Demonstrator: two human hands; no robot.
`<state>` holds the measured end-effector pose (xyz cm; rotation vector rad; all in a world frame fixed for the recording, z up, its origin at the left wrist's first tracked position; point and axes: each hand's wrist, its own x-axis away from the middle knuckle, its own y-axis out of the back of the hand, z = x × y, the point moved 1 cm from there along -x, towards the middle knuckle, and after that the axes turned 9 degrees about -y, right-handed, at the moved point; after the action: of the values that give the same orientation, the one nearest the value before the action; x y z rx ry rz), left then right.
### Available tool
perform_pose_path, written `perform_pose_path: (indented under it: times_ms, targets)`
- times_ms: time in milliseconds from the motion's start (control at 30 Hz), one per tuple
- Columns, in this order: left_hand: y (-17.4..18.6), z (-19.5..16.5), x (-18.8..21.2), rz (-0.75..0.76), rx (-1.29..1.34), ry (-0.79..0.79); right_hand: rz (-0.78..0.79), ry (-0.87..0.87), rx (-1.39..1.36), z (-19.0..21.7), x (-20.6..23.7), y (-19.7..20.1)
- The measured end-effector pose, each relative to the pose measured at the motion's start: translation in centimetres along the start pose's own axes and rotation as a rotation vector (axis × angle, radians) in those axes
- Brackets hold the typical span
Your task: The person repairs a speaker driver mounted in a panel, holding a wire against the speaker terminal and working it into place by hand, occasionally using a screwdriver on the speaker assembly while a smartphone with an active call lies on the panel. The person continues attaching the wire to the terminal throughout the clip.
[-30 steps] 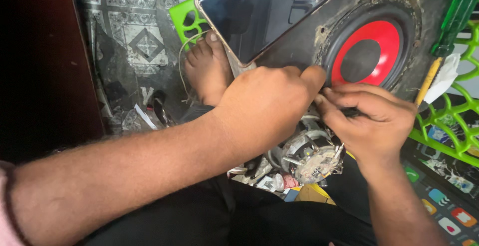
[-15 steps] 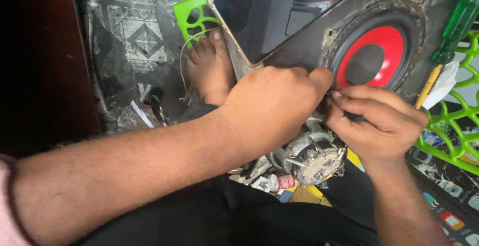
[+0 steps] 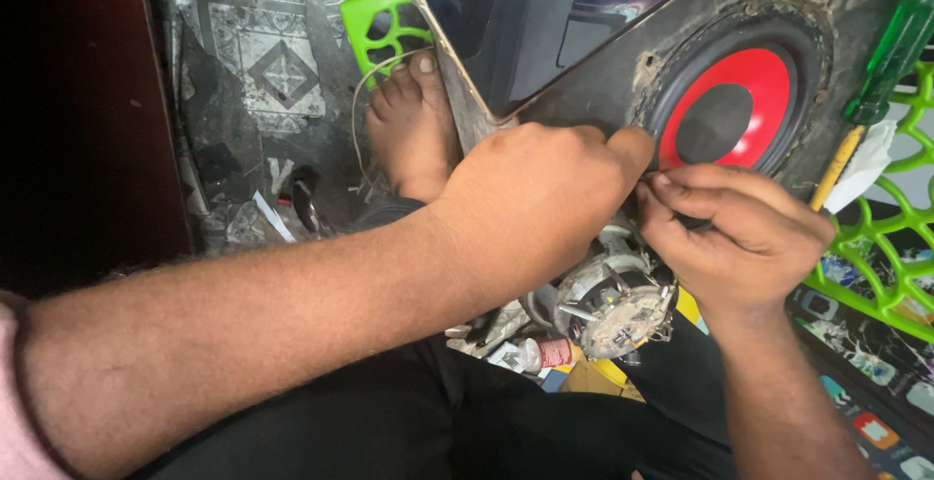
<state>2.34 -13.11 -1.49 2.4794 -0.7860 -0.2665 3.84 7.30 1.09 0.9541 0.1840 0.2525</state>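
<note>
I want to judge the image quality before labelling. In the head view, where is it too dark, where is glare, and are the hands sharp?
Head view: the left edge is almost black, with no detail; the glossy dark panel shows pale reflections; the left hand and right hand are evenly lit and fairly sharp, as is the red speaker cone; the near forearm looks enlarged by the close lens.

a floor repair spot: speaker (image 3: pixel 725 115), motor (image 3: pixel 613 295), screwdriver (image 3: pixel 880 71).

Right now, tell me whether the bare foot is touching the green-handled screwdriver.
Apart. The head view shows the bare foot at the left and the green-handled screwdriver far right, with the speaker between.
</note>
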Motion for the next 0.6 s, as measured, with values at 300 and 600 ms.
perform_pose_path:
  times_ms: [300, 600]
  targets:
    - [-0.2, 0.0, 0.1, -0.029, -0.017, 0.004, 0.040, -0.032, 0.005, -0.6, -0.1, 0.2]
    - [0.1, 0.0, 0.0, 0.005, 0.009, 0.012, 0.120, -0.159, -0.045, -0.6, -0.3, 0.8]
